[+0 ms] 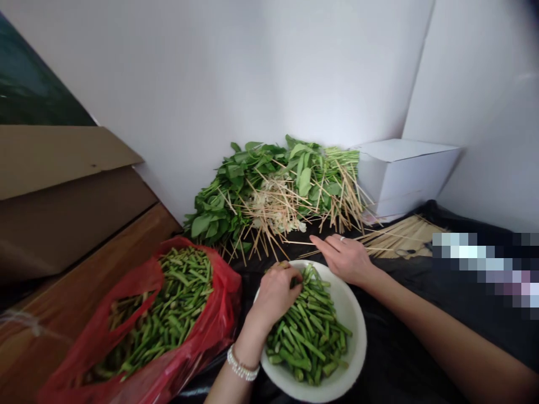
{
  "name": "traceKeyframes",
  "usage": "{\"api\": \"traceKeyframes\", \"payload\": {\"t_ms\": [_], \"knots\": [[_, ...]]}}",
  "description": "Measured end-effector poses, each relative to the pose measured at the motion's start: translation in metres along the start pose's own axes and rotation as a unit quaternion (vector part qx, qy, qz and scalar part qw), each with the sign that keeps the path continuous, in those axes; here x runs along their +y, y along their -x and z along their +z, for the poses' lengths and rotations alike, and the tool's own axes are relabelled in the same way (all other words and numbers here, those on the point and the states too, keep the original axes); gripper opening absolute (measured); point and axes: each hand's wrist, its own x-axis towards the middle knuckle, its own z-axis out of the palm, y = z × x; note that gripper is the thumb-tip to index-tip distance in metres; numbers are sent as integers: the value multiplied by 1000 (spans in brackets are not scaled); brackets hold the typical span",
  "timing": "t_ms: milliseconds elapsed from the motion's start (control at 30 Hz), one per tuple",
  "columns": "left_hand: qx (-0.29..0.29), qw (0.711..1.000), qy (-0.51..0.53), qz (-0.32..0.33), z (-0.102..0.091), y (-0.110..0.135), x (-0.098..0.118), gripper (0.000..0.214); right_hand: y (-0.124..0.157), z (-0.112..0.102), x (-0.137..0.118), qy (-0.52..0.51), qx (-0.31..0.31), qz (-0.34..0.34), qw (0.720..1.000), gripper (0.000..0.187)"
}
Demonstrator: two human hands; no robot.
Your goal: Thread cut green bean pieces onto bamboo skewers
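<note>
A white bowl (356, 359) holds a heap of cut green stems (309, 334). My left hand (277, 292), with a pearl bracelet at the wrist, reaches over the bowl's left rim. Its fingers curl down at the top of the heap, and the fingertips are hidden. Just beyond the far rim, my right hand (345, 259) is closed with a thin wooden skewer (297, 242) pointing left from its fingers. A ring shows on that hand.
A red plastic bag (227, 286) of more cut stems (181, 314) stands at left. Leafy greens (227, 185) with skewered pieces (273, 205) lie behind. Loose skewers (396, 238) and a white box (408, 174) are at right. A cardboard box (63, 219) stands far left.
</note>
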Motion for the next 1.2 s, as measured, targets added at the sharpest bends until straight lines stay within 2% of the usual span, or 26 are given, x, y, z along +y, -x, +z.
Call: {"api": "traceKeyframes", "payload": {"t_ms": [133, 267, 433, 567, 700, 833, 1000, 1133, 1200], "knots": [[22, 994, 104, -4, -3, 5, 0, 12, 3, 5, 0, 14, 6, -15, 1000, 42], [43, 972, 226, -39, -5, 5, 0, 9, 5, 7, 1, -5, 7, -3, 1000, 41], [81, 966, 238, -58, -5, 2, -2, 10, 9, 10, 3, -64, 0, 22, 998, 38], [89, 962, 247, -71, -5, 1, -6, 14, 17, 24, 9, -128, 7, 56, 990, 36], [100, 945, 295, -100, -2, 1, -15, 20, 19, 33, 14, -73, 31, 35, 996, 35], [115, 924, 345, -120, 2, 3, -26, 24, 12, 26, 14, 12, 36, -20, 999, 36], [155, 889, 404, -149, 2, 0, -38, 25, 6, 20, 14, 43, 29, -76, 996, 35], [162, 880, 419, -154, -2, -2, -34, 21, 8, 21, 16, 58, 27, -74, 995, 36], [158, 866, 452, -143, -6, -1, -28, 20, 8, 20, 17, 55, 33, -63, 996, 35]]}}
